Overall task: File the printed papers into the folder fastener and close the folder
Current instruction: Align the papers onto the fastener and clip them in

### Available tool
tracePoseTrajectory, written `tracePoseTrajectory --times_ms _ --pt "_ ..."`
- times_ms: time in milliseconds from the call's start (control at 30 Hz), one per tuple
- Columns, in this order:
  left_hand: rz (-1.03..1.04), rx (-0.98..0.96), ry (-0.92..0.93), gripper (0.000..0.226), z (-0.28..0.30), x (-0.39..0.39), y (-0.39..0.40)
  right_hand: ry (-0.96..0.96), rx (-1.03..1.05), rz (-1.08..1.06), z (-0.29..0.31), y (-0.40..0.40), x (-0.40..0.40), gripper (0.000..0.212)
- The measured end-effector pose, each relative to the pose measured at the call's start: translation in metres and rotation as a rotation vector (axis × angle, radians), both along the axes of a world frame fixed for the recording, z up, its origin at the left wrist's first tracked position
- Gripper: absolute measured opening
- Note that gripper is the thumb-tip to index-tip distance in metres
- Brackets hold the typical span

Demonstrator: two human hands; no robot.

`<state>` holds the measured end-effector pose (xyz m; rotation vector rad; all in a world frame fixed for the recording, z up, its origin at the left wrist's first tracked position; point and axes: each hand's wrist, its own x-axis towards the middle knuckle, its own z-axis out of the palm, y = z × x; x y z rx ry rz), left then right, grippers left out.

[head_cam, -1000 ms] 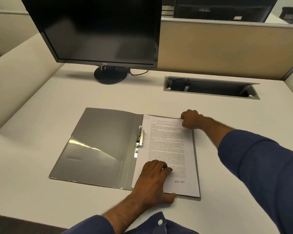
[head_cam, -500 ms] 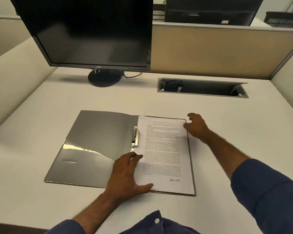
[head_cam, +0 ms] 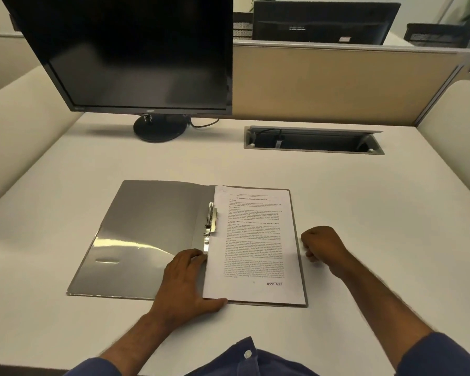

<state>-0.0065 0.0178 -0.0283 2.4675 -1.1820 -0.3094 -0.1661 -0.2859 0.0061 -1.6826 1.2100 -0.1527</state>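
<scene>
papers point(head_cam: 255, 240) text illegible | left hand point(head_cam: 185, 280) flat, fingertips under sheets | right hand point(head_cam: 320, 244) fisted, empty

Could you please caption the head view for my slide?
Left hand rests on open grey folder beside printed papers; right hand fisted nearby.

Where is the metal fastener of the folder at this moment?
In the head view the metal fastener sits along the open folder's spine, at the left edge of the printed papers, just beyond the left hand.

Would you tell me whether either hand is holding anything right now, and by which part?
Nothing is gripped. The left hand lies flat on the open folder beside the papers; the right hand is a loose fist, empty.
</scene>
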Motion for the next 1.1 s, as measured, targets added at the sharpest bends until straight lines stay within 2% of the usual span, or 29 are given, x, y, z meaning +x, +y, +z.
tracePoseTrajectory --times_ms 300,1100 --pt "-0.009 -0.004 -0.015 0.102 -0.001 0.001 0.001 0.036 -0.074 0.092 0.004 0.018 0.010 0.010" --pt "0.009 -0.046 -0.036 0.097 -0.004 -0.007 -0.002 0.162 -0.163 0.086 0.008 0.027 0.015 0.022"
